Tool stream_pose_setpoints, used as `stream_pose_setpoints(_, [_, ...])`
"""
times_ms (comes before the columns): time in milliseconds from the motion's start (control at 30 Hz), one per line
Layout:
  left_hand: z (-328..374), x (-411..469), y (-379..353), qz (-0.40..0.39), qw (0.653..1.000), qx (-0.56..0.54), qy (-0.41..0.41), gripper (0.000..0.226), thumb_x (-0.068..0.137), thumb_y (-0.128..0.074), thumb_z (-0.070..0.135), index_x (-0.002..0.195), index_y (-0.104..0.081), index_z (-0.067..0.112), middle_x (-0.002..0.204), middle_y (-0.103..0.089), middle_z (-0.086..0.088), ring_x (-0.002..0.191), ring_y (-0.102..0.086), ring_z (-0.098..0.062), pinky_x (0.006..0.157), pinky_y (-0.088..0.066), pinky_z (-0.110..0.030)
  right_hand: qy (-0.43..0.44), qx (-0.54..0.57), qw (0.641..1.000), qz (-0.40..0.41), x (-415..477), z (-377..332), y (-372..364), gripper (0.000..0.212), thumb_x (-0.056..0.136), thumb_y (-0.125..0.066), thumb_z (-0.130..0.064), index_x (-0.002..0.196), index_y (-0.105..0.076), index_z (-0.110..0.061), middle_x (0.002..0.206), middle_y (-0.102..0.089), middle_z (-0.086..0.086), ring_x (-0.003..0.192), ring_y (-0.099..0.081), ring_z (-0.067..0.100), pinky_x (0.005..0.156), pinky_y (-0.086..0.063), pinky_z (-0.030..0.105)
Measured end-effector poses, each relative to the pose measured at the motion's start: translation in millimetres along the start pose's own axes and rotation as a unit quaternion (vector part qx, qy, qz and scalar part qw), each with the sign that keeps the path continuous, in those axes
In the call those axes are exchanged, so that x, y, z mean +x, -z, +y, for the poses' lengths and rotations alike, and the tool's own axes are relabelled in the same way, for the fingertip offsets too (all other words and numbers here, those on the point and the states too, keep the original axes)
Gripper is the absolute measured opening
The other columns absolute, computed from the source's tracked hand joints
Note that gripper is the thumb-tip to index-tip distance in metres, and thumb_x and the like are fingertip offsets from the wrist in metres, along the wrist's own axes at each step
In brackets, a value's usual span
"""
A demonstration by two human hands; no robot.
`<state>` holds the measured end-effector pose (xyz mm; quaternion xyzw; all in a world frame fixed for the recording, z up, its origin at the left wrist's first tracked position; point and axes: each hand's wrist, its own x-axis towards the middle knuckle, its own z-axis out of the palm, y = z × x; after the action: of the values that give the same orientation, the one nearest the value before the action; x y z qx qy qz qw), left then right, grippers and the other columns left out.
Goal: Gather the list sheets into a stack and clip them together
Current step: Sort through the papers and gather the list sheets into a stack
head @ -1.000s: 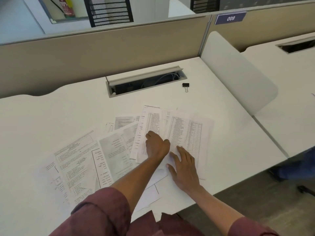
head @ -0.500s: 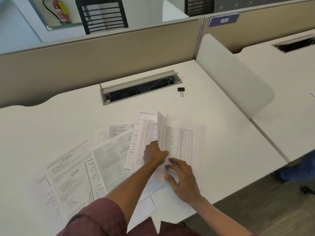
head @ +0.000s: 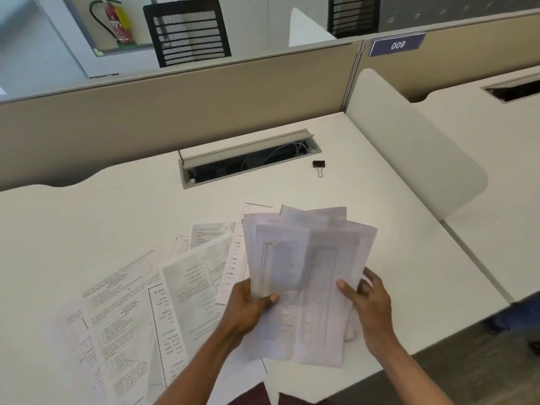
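Several list sheets (head: 306, 276) with printed tables are lifted off the white desk (head: 409, 258), fanned and uneven, their backs toward me. My left hand (head: 248, 308) grips their lower left edge, thumb on top. My right hand (head: 368, 299) holds their right edge, fingers spread behind the paper. One more table sheet (head: 236, 258) lies on the desk under the lifted ones. A small black binder clip (head: 318, 165) rests on the desk beyond the sheets, apart from both hands.
Other printed papers (head: 128, 311) lie scattered over the desk's left half. An open cable tray (head: 248, 159) sits in the desk near the beige partition (head: 175, 112). A white rounded divider (head: 415, 147) bounds the desk on the right. The front edge runs just below my hands.
Both hands were pressing on the list sheets flat on the desk; now they have picked several of them up and hold them in the air. The view has tilted slightly.
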<state>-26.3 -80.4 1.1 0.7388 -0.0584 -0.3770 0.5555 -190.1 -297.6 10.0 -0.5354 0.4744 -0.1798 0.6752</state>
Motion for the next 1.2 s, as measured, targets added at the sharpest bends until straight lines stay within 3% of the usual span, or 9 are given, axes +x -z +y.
stream_pose_setpoints(133, [-3, -12, 2, -0.049, 0.999, 0.019, -0.009, 0.040, 0.084, -0.092, 0.021, 0.122, -0.077, 0.019, 0.115, -0.083, 0.008, 0.108, -0.080, -0.015, 0.096, -0.066, -0.040, -0.009, 0.032, 0.996, -0.082, -6, -8, 4, 0.050, 0.070, -0.088, -0.008, 0.118, -0.075, -0.007, 0.113, -0.082, 0.010, 0.106, -0.077, 0.035, 0.090, -0.062, 0.051])
stream_pose_setpoints(367, [18, -13, -6, -0.017, 0.993, 0.064, -0.100, 0.048, 0.087, -0.089, 0.034, 0.131, -0.070, 0.035, 0.123, -0.077, 0.021, 0.115, -0.074, -0.003, 0.092, -0.065, -0.027, 0.047, -0.043, 0.989, -0.137, -14, -25, -14, 0.046, 0.068, -0.091, 0.000, 0.112, -0.078, -0.005, 0.106, -0.084, 0.009, 0.095, -0.081, 0.029, 0.075, -0.067, 0.040])
stream_pose_setpoints(567, [46, -2, -11, 0.026, 0.991, 0.025, -0.129, 0.029, 0.091, -0.086, 0.026, 0.118, -0.079, 0.026, 0.111, -0.082, 0.016, 0.102, -0.079, -0.005, 0.080, -0.066, -0.026, 0.098, -0.065, 0.989, -0.090, -3, -47, -26, 0.037, 0.069, -0.093, 0.006, 0.098, -0.079, -0.014, 0.091, -0.084, -0.007, 0.080, -0.081, 0.013, 0.063, -0.064, 0.025])
stream_pose_setpoints(700, [55, 10, -9, 0.068, 0.987, 0.043, -0.138, 0.018, 0.092, -0.084, 0.026, 0.110, -0.082, 0.024, 0.102, -0.083, 0.016, 0.094, -0.079, -0.004, 0.076, -0.064, -0.021, 0.107, -0.079, 0.989, -0.059, 19, -50, -23, 0.035, 0.068, -0.096, -0.002, 0.096, -0.081, -0.016, 0.092, -0.084, -0.007, 0.083, -0.081, 0.014, 0.072, -0.064, 0.035])
stream_pose_setpoints(767, [55, 17, -9, 0.107, 0.984, 0.074, -0.121, 0.010, 0.093, -0.082, 0.034, 0.091, -0.080, 0.025, 0.088, -0.080, 0.014, 0.083, -0.075, -0.004, 0.070, -0.060, -0.018, 0.104, -0.087, 0.990, -0.041, 29, -48, -22, 0.035, 0.068, -0.097, -0.005, 0.097, -0.081, -0.017, 0.093, -0.084, -0.008, 0.085, -0.081, 0.014, 0.079, -0.062, 0.036])
stream_pose_setpoints(833, [52, 27, -6, 0.169, 0.975, 0.121, -0.083, 0.028, 0.096, -0.075, 0.049, 0.079, -0.075, 0.026, 0.081, -0.077, 0.014, 0.079, -0.070, -0.004, 0.070, -0.056, -0.022, 0.093, -0.075, 0.993, -0.022, 40, -43, -20, 0.037, 0.067, -0.097, -0.006, 0.098, -0.081, -0.019, 0.095, -0.084, -0.007, 0.089, -0.081, 0.017, 0.083, -0.061, 0.038])
stream_pose_setpoints(1000, [37, 54, 15, 0.269, 0.936, 0.226, -0.023, 0.038, 0.102, -0.063, 0.053, 0.095, -0.073, 0.018, 0.110, -0.074, 0.000, 0.108, -0.063, -0.021, 0.090, -0.055, -0.041, 0.033, -0.053, 0.998, 0.003, 63, -23, -20, 0.040, 0.065, -0.098, -0.003, 0.097, -0.079, -0.019, 0.105, -0.081, 0.001, 0.099, -0.076, 0.026, 0.094, -0.060, 0.048])
stream_pose_setpoints(1100, [38, 59, 20, 0.265, 0.922, 0.281, -0.005, 0.039, 0.101, -0.066, 0.050, 0.112, -0.070, 0.013, 0.129, -0.063, -0.006, 0.124, -0.053, -0.027, 0.103, -0.048, -0.045, 0.003, -0.065, 0.998, -0.004, 71, -10, -27, 0.041, 0.066, -0.097, -0.003, 0.102, -0.079, -0.016, 0.108, -0.081, 0.005, 0.102, -0.076, 0.030, 0.095, -0.061, 0.049])
stream_pose_setpoints(1200, [42, 63, 16, 0.263, 0.917, 0.299, 0.012, 0.053, 0.102, -0.061, 0.056, 0.126, -0.062, 0.009, 0.134, -0.057, -0.011, 0.127, -0.050, -0.031, 0.103, -0.046, -0.046, -0.001, -0.090, 0.996, -0.015, 76, -3, -37, 0.038, 0.069, -0.097, -0.005, 0.101, -0.079, -0.015, 0.106, -0.081, 0.006, 0.100, -0.076, 0.029, 0.089, -0.061, 0.044])
